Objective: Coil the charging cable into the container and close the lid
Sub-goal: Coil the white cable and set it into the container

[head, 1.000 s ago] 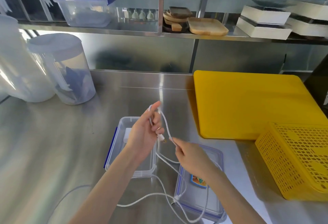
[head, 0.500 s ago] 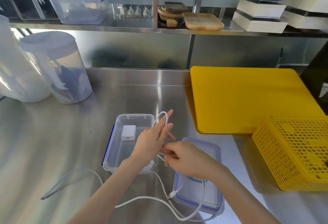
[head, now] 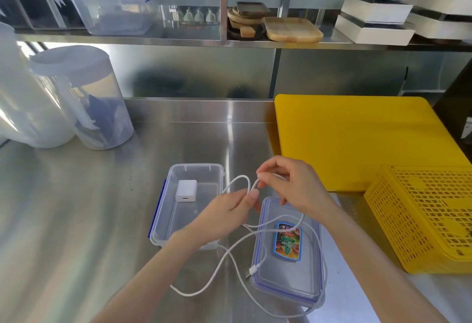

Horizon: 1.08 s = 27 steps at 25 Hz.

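The cable is mid-coiling: one loop is held up at the frame's centre, the rest trailing over the counter and the lid at lower centre. The left hand pinches the loop's base above the open container; the right hand, palm down, pinches the strand just beside it. Next, I judge, comes gathering another loop from the slack.

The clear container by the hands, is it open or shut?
Open. The container has no cover; its lid lies flat on the counter beside it, and the white charger inside is exposed.
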Available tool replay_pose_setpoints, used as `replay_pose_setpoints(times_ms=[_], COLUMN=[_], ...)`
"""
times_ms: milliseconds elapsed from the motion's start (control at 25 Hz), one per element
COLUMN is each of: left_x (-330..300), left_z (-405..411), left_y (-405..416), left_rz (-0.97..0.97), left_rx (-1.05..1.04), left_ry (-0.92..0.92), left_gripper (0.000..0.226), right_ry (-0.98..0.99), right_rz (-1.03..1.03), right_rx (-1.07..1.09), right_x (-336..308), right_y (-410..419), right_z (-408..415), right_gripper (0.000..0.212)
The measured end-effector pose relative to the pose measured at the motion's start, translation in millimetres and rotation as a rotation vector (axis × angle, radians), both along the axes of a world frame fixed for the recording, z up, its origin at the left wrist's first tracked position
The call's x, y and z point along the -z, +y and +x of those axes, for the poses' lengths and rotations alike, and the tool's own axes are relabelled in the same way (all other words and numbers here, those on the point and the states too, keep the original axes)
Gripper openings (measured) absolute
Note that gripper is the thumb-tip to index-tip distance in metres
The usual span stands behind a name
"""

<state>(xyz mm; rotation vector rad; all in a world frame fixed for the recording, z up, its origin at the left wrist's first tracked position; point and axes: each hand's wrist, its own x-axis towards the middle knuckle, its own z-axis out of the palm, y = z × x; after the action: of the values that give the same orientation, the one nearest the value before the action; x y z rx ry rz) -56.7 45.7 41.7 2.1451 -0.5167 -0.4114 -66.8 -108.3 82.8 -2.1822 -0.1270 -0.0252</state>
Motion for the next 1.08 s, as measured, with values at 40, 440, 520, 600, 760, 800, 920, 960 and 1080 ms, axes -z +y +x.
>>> replay_pose_setpoints(times_ms=[40,440,520,600,760,800,920,960,1080], left_x=[0.2,-16.6,-11.1,-8.3,-7.7,-8.3,-11.9,-13.8,-23.0], left_z=[-3.1,14.9,24.1,20.6,25.2,26.1,24.0,19.6,14.6], left_y=[-1.8,18.1,26.6,33.1,39.0,39.7,29.8,30.2,34.3], left_rz=[-0.098,-1.284,-1.497,-1.516,-1.512,-1.503,-1.479,-1.427,-1.36], left_rx=[0.01,-0.044,0.175,0.103,0.032,-0.002,0.01,-0.035,-0.184], left_ry=[0.109,0.778,0.972,1.004,0.993,0.993,0.913,0.832,0.713], left_gripper=[0.037,0.038,0.042,0.047,0.046,0.045,0.023,0.022,0.027], right_ry=[-0.028,0.069,0.124,0.111,-0.039,-0.048,-0.022,-0.025,-0.002], right_rz=[0.029,0.465,0.548,0.513,-0.057,-0.155,-0.409,-0.473,-0.524], right_rx=[0.007,0.082,0.04,0.028,0.042,0.026,-0.052,-0.094,-0.245], right_x=[-0.9,28.1,27.4,28.6,44.4,48.5,48.7,47.5,42.0], right_y=[-0.1,-4.7,-8.1,-10.7,1.8,8.2,25.6,30.8,38.4], right_z=[0.8,-1.9,-3.5,-3.6,-8.3,-11.4,-22.1,-24.5,-27.2], right_gripper=[0.004,0.018,0.022,0.025,0.019,0.022,0.029,0.031,0.042])
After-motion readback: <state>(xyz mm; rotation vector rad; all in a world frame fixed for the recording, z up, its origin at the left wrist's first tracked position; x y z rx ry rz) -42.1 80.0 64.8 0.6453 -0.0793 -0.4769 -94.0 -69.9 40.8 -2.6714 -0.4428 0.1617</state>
